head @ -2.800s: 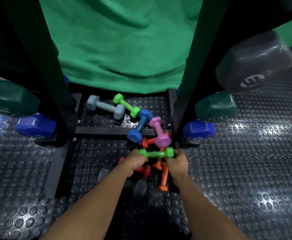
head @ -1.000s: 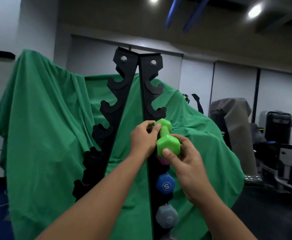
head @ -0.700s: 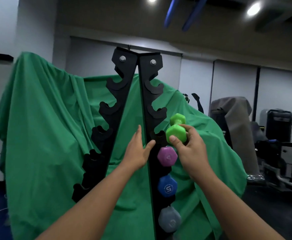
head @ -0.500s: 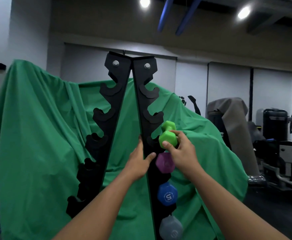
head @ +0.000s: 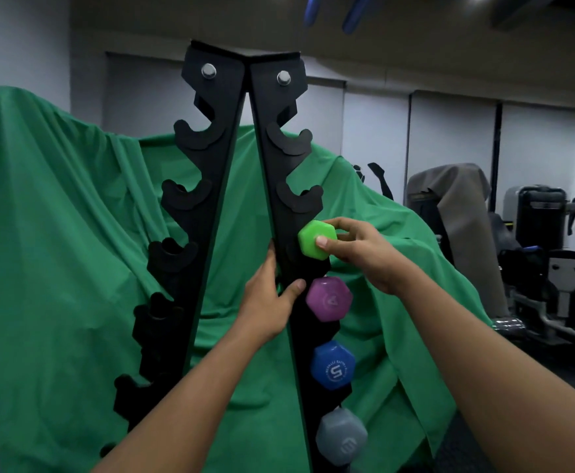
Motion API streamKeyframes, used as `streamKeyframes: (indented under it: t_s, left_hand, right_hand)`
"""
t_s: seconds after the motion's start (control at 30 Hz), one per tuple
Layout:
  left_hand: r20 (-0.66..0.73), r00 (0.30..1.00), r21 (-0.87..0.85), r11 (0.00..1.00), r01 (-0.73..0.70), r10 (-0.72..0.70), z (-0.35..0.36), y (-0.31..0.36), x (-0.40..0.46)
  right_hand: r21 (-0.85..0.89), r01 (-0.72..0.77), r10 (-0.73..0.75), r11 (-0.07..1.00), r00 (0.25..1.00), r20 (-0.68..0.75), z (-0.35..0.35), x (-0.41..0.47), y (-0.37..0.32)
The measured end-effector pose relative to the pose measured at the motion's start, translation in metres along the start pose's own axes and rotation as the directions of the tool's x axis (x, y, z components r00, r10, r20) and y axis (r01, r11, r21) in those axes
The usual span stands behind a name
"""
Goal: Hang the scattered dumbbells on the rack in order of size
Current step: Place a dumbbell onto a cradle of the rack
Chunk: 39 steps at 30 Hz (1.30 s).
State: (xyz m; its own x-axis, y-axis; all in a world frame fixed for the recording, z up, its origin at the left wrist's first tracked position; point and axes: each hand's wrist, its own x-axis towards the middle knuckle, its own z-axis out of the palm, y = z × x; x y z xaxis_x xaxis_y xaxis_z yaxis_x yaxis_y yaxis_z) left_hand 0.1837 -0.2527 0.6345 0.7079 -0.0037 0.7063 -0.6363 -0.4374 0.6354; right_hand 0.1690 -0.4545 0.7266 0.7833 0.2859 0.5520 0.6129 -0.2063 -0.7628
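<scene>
A tall black A-frame rack [head: 265,138] stands before me with hook slots down both rails. My right hand [head: 361,252] pinches the near end of a green dumbbell [head: 315,238] set at a slot on the right rail. Below it hang a purple dumbbell [head: 328,298], a blue one [head: 334,365] and a grey one [head: 340,436]. My left hand [head: 269,298] rests on the inner edge of the right rail, thumb pressed against its front. The slots on the left rail are empty.
A green cloth [head: 57,233] drapes over something behind the rack. Covered gym machines [head: 456,213] and a weight machine [head: 538,227] stand at the right, against white wall panels.
The green dumbbell has turned end-on and dropped toward the slot above the purple one. My left hand slid up the rail. The camera has moved closer.
</scene>
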Motion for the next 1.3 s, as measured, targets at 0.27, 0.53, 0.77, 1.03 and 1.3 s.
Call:
streamKeyframes:
  t_s: [0.27, 0.53, 0.77, 1.03, 1.3]
  left_hand:
    - [-0.009, 1.0, -0.022, 1.0, -0.014, 0.014, 0.001, -0.008, 0.004]
    - [-0.036, 0.999, 0.033, 0.999, -0.021, 0.022, 0.006, -0.012, 0.005]
    - [-0.003, 0.999, 0.045, 0.998, 0.036, -0.036, 0.002, 0.001, -0.001]
    - [0.067, 0.995, 0.195, 0.979, 0.059, -0.073, -0.012, 0.028, -0.021]
    - [0.08, 0.997, 0.258, 0.966, -0.023, 0.002, -0.03, 0.042, -0.072]
  right_hand:
    - [-0.028, 0.057, -0.057, 0.998, 0.998, 0.009, 0.014, 0.007, 0.006]
    - [-0.112, 0.113, -0.122, 0.987, 0.99, -0.076, 0.02, 0.005, 0.017]
    - [-0.092, 0.076, -0.085, 0.993, 0.991, -0.106, 0.029, -0.005, 0.012]
    - [-0.344, -0.054, -0.015, 0.938, 0.98, -0.197, 0.041, -0.028, -0.014]
    - [-0.586, 0.022, -0.197, 0.81, 0.951, -0.236, 0.067, -0.088, -0.02]
